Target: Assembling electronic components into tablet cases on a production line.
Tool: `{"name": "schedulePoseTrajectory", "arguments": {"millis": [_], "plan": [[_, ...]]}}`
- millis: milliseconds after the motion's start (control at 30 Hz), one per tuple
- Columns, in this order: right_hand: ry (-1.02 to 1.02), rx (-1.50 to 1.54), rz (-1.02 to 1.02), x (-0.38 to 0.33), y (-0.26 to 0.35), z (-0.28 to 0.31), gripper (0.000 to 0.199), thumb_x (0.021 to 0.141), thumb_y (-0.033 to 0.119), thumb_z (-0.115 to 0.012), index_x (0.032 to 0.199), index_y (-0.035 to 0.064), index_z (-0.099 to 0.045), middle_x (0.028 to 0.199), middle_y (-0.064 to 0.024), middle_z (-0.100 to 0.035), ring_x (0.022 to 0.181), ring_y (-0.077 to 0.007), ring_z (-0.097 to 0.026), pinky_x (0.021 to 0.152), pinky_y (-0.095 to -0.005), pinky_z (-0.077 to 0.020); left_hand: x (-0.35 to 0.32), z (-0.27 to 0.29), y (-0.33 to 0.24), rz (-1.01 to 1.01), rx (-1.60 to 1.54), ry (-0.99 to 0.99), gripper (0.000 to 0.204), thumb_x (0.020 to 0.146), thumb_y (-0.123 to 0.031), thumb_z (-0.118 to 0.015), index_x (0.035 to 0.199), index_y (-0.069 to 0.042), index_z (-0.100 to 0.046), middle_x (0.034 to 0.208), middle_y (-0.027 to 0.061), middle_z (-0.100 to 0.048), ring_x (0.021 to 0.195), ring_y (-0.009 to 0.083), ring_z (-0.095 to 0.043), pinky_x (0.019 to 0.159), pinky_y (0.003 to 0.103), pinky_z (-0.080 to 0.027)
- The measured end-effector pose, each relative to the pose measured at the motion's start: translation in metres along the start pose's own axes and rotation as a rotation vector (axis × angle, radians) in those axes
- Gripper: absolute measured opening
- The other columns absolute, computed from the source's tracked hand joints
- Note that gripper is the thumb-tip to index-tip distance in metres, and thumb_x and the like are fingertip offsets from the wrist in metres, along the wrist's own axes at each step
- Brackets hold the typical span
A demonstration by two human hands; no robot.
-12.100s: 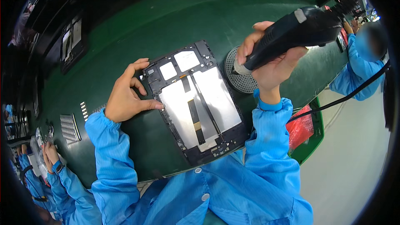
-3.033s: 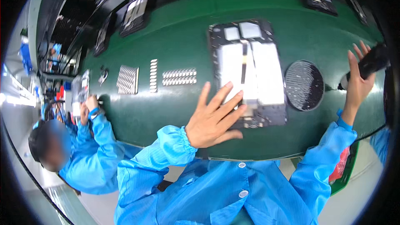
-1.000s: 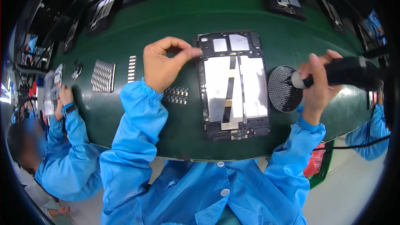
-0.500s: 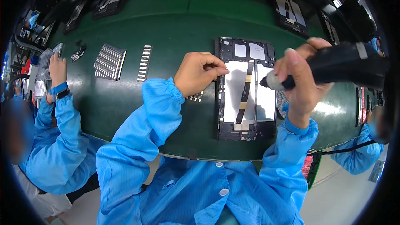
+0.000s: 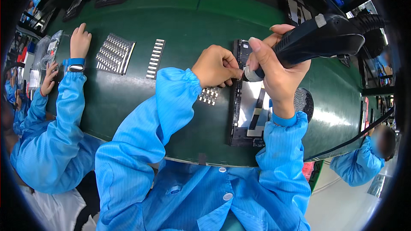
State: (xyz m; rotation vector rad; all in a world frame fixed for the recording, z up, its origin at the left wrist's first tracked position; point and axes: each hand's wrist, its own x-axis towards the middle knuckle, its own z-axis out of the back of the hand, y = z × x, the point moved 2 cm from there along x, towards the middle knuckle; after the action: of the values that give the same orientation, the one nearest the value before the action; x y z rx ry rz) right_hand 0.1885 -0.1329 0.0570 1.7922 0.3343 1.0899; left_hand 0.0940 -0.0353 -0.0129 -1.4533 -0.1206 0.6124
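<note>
An opened tablet (image 5: 245, 102), with silver panels and a dark ribbon cable inside its black frame, lies on the green table. My right hand (image 5: 280, 77) is wrapped round a black corded tool that looks like an electric screwdriver (image 5: 319, 40). Its grey-collared tip meets the tablet's upper left edge, close to my left fingertips. My left hand (image 5: 216, 67) is pinched closed at that same edge; whatever is between the fingers is hidden. Below it, partly covered, lies a small sheet of dark and silver pieces (image 5: 209, 96). My right hand and sleeve cover much of the tablet.
A narrow strip of pieces (image 5: 155, 59) and a larger sheet of them (image 5: 114, 54) lie left. Right of the tablet sits a round, dark, speckled dish (image 5: 304, 103). A co-worker's hand (image 5: 80, 42) rests on the table at left. A black cable (image 5: 342, 145) crosses the right edge.
My right hand has swung the tool left across the tablet to its left edge. My left hand stays pinched there. The co-worker's raised hand has moved right onto the table.
</note>
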Motion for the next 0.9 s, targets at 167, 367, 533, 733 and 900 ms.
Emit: {"name": "schedulePoseTrajectory", "arguments": {"millis": [167, 367, 533, 733, 900], "plan": [[0.003, 0.03, 0.006, 0.0001, -0.0047, -0.0013, 0.029, 0.074, -0.005, -0.072, 0.098, -0.0045, -0.055, 0.063, -0.0042, -0.062, 0.055, -0.0081, -0.059, 0.053, -0.02, -0.0438, 0.0003, 0.0, 0.0015, 0.019, -0.015, 0.0, 0.014, 0.077, -0.008, -0.073, 0.075, 0.002, -0.064, 0.068, 0.0093, -0.066, 0.056, 0.0116, -0.064, 0.044, 0.023, -0.05], [0.008, 0.015, 0.011, 0.0, -0.0047, -0.0004, 0.03, 0.074, -0.006, -0.072, 0.099, -0.0046, -0.055, 0.063, -0.0048, -0.062, 0.054, -0.0085, -0.059, 0.052, -0.0206, -0.0444, -0.0005, -0.0006, 0.0, 0.021, -0.004, -0.008, 0.013, 0.077, -0.008, -0.073, 0.075, 0.002, -0.064, 0.068, 0.0094, -0.066, 0.056, 0.0115, -0.064, 0.044, 0.024, -0.05], [0.009, 0.05, -0.001, 0.0012, -0.0059, -0.0006, 0.031, 0.075, -0.006, -0.071, 0.1, -0.005, -0.053, 0.063, -0.005, -0.062, 0.053, -0.009, -0.058, 0.051, -0.021, -0.0448, -0.0008, -0.0004, 0.0005, 0.031, 0.019, 0.019, 0.007, 0.08, -0.002, -0.065, 0.082, 0.001, -0.06, 0.072, 0.0074, -0.064, 0.057, 0.0108, -0.062, 0.045, 0.021, -0.049], [0.013, 0.101, -0.022, 0.0016, -0.0061, 0.0, 0.03, 0.075, -0.007, -0.07, 0.1, -0.0053, -0.053, 0.062, -0.0051, -0.06, 0.053, -0.0093, -0.058, 0.05, -0.0215, -0.0446, -0.0005, -0.0008, 0.0008, 0.032, 0.03, 0.029, 0.008, 0.08, -0.004, -0.067, 0.081, 0.001, -0.062, 0.073, 0.0075, -0.065, 0.057, 0.0105, -0.062, 0.045, 0.02, -0.049], [0.006, 0.061, 0.017, 0.0001, -0.0077, -0.0008, 0.03, 0.075, -0.007, -0.071, 0.1, -0.0058, -0.053, 0.062, -0.0047, -0.06, 0.053, -0.0092, -0.057, 0.05, -0.0215, -0.0442, -0.0019, 0.0, -0.0016, 0.024, 0.045, 0.026, 0.006, 0.081, -0.003, -0.066, 0.081, 0.001, -0.061, 0.072, 0.0073, -0.065, 0.057, 0.0105, -0.063, 0.045, 0.02, -0.049]]}}
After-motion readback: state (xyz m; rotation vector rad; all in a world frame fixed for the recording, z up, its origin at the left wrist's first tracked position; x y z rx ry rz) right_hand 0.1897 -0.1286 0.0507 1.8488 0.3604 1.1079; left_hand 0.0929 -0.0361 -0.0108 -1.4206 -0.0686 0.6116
